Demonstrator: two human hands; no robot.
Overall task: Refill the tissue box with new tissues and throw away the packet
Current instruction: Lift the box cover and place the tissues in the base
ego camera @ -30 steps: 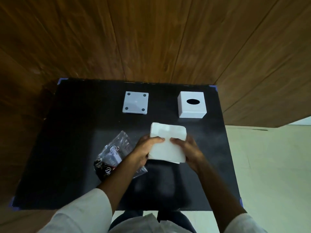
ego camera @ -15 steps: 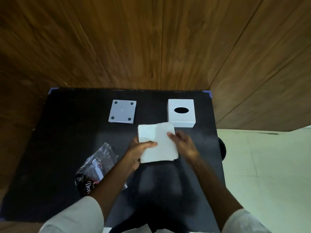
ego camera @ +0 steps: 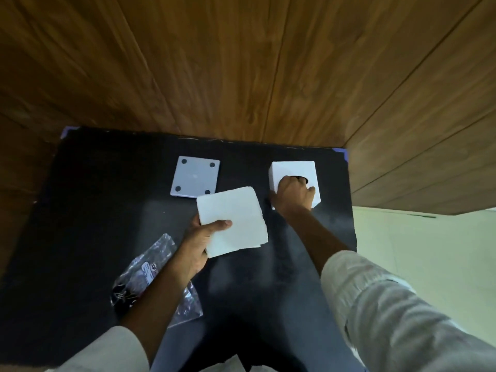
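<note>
Head view, hands: the stack of tissues (ego camera: 232, 221) is gripped at its lower left corner by the left hand (ego camera: 197, 244), thumb on top, and held just above the table (ego camera: 80, 210) at the centre of the frame. The tissue box (ego camera: 294, 170), at the upper right of the table, is covered by the right hand (ego camera: 292, 196), with fingertips at its oval slot; whether it is actually clenched cannot be told.

Head view, other things: the box's base plate (ego camera: 195, 176), with four dark feet, lies flat to the left of the box, just beyond the stack. The empty packet (ego camera: 154, 275) lies crumpled at the lower left, partly under the left forearm.

Step in hand: the box is judged to be about to be lifted and turned over, so that the stack can be fed in through its open underside. The stack should be kept square and the top sheet led toward the slot.

Changed from the earlier frames: the stack was held by both hands; the right hand has since been moved away to the box.
</note>
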